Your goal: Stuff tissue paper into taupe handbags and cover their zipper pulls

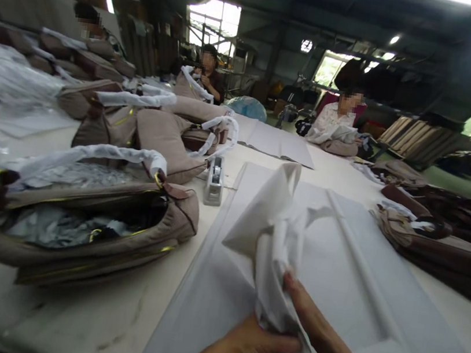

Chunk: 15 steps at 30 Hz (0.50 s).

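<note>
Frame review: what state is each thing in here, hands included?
tissue sheet: crumpled, lifted, gripped
left hand: closed on the tissue sheet
right hand: tucked into the tissue sheet, grip hidden
nearest bag: open, stuffed with paper, handle wrapped
paper stack: lying flat
tape dispenser: upright

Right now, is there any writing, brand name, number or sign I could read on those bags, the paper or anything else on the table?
No readable text anywhere in this view.
Tape dispenser: any marking is too blurred to read.
Open bag: no label or logo visible.
White paper, gripped by the left hand and touched by the right hand: blank, no print.
</note>
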Available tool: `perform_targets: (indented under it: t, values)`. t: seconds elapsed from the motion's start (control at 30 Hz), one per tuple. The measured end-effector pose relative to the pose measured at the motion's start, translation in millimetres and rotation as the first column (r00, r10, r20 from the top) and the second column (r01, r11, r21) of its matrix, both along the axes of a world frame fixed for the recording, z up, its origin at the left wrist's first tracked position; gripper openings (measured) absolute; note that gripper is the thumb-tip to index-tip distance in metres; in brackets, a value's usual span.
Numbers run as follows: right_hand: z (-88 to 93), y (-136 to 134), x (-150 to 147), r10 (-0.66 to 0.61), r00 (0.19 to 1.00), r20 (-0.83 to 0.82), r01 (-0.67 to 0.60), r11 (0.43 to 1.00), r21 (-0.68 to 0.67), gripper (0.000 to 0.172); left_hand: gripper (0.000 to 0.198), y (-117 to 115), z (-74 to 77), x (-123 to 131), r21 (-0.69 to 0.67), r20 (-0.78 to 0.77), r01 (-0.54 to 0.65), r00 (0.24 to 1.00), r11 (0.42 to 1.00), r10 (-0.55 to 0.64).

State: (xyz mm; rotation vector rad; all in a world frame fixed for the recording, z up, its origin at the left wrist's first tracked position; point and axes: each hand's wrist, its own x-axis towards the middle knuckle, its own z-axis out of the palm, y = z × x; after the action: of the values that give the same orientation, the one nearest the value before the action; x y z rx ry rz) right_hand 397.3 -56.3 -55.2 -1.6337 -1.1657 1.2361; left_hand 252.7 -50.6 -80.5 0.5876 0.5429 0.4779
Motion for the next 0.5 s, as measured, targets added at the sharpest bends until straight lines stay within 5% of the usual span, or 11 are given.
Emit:
perform_targets:
  t: [0.13,0.27,0.4,0.43,0.5]
  values:
    - [10.5,42.6,-48.2,0.159,0.982,0.103,-0.182,0.938,0.294,0.076,0.052,-8.1,8.2,-34.7,0.096,-0.087,0.009,0.996,0.995,-0.001]
    - [-14.2,71.5,-59.7,0.202,0.899,0.388,-0.373,0.817,0.440,0.058,0.068,7.2,-29.5,-94.8,0.138,0.050,-0.032,0.998,0.990,0.025]
    - [-54.7,64.5,-50.4,0.456,0.430,0.779,-0.832,0.536,0.145,0.036,0.080,15.7,-65.9,-134.1,0.149,0.236,0.041,0.969,0.988,-0.076]
    - [-61.6,60.2,-48.3,0.463,0.327,0.824,-0.868,0.492,0.068,0.035,0.079,14.4,-69.9,-138.9,0.147,0.261,0.047,0.962,0.988,-0.085]
    - [-68.7,52.9,-46.2,0.454,0.276,0.847,-0.866,0.500,0.015,0.034,0.076,9.9,-73.0,-144.4,0.138,0.279,0.074,0.954,0.988,-0.111]
